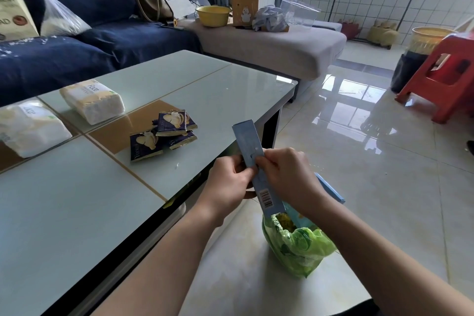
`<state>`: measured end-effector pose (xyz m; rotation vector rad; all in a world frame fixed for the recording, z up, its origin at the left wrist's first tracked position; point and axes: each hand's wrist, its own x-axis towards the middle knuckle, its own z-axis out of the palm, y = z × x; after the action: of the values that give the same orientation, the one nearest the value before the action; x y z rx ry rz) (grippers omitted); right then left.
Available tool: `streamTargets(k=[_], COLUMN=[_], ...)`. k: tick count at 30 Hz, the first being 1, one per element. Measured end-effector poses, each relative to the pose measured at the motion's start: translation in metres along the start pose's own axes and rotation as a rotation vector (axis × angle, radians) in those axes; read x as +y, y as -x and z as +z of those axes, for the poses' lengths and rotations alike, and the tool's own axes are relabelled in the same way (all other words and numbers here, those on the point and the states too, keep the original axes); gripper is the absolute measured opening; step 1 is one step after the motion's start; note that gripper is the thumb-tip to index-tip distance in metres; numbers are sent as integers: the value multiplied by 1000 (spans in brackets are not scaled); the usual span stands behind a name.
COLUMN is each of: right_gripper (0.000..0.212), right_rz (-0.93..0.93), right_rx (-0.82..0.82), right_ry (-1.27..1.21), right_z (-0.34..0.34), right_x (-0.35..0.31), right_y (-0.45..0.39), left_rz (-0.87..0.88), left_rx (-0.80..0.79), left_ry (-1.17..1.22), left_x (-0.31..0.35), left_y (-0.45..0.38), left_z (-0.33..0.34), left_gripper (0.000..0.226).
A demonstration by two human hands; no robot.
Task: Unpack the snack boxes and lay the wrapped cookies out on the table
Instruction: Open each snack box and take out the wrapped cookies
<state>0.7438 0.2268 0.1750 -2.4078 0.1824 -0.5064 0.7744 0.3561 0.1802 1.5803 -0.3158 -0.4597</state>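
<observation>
Glass-topped table (77, 187): three wrapped cookies (164, 133), clustered. Off its edge: blue snack box (254, 159), pinched by my left hand (228, 182) and right hand (287, 174).

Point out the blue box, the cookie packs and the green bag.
blue box (248, 140), head view, upper face above the hands
cookie packs (171, 123), head view, front of the top pack
green bag (302, 251), head view, crumpled side

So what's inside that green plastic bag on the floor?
The green bag stands open below the hands. Yellowish-green contents show at its mouth, and the lower end of the blue box held by both hands reaches down to it. Anything deeper is hidden by the crumpled plastic.
</observation>
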Motion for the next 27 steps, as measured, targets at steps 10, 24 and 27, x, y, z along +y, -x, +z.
streamTargets(k=[10,24,27], right_gripper=[24,29,22], right_rz=[31,45,31], right_rx=[-291,-164,-87], right_ry=[-275,24,60], right_z=[-13,3,10], right_x=[9,-3,-5], right_y=[-7,3,5], left_rz=[-12,53,53], left_rx=[13,79,96], left_ry=[34,-136,-139], left_x=[1,-8,-7], left_y=[-5,-7,-6], left_z=[-7,-2,-2], left_gripper=[21,24,17])
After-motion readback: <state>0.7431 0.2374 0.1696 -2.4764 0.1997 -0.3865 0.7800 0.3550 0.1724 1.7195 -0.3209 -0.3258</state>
